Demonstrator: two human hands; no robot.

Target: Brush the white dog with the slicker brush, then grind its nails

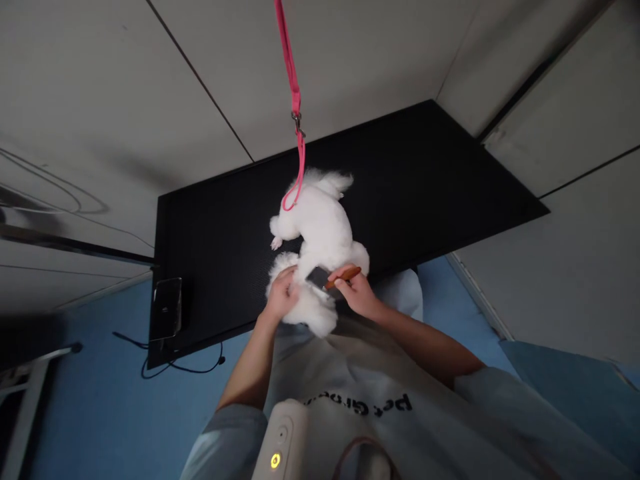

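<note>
A small white fluffy dog [323, 230] stands on a black table [410, 180], its head toward me. A pink leash [294, 100] runs up from a loop around its body. My left hand [281, 293] is closed on the fur at the dog's head. My right hand [356, 292] grips a brush with an orange-brown handle [343, 277], its dark pad lying against the dog's fur between my hands.
A phone [167, 308] rests at the table's left front corner, with black cables [180, 363] hanging below over the blue floor [110, 413]. A white device with a lit yellow button [277, 447] hangs at my chest. A metal frame [25, 393] stands at far left.
</note>
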